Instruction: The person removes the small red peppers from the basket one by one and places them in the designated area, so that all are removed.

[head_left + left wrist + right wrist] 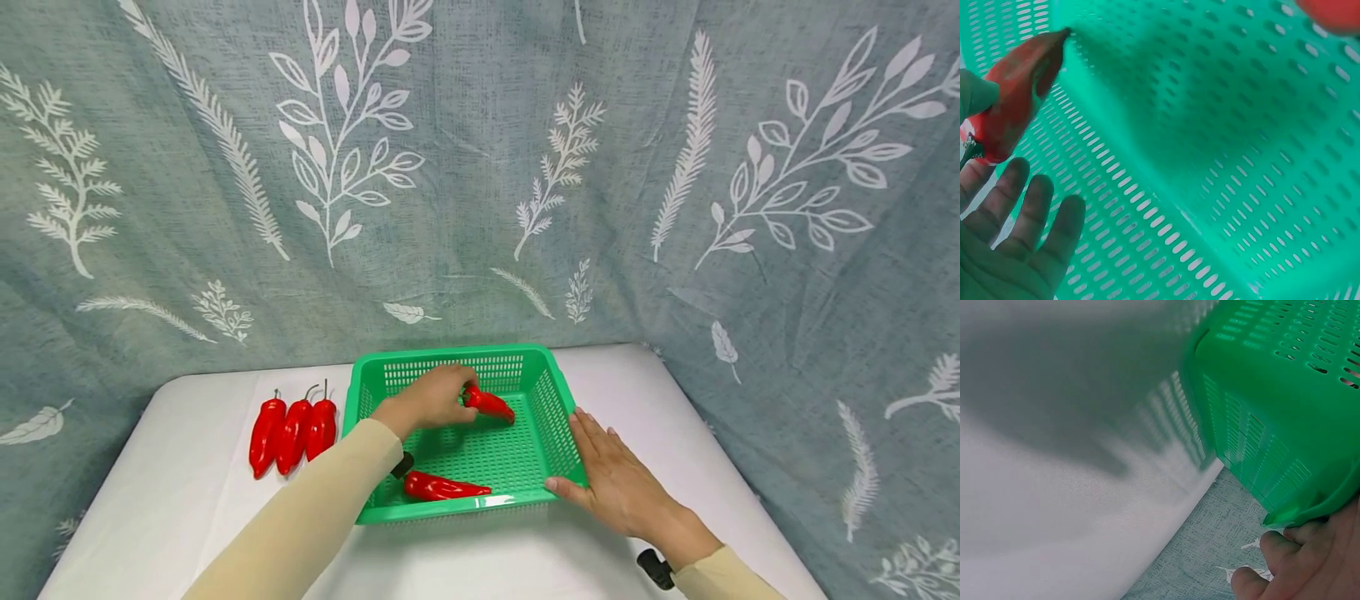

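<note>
Left hand (432, 397) grips 1 red pepper (492, 405) inside the green basket (495, 454), toward its far wall. Right hand (617, 473) — fingers extended — touches the basket's right rim. 3 peppers (293, 437) lie left of the basket.

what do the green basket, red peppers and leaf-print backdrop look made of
Green basket: most likely moulded plastic with a slight sheen, judging by its thin, slotted walls.
Red peppers: smooth and glossy, with bright highlights; real or plastic, the look leaves open.
Leaf-print backdrop: probably matte woven fabric, given its soft creases.
</note>
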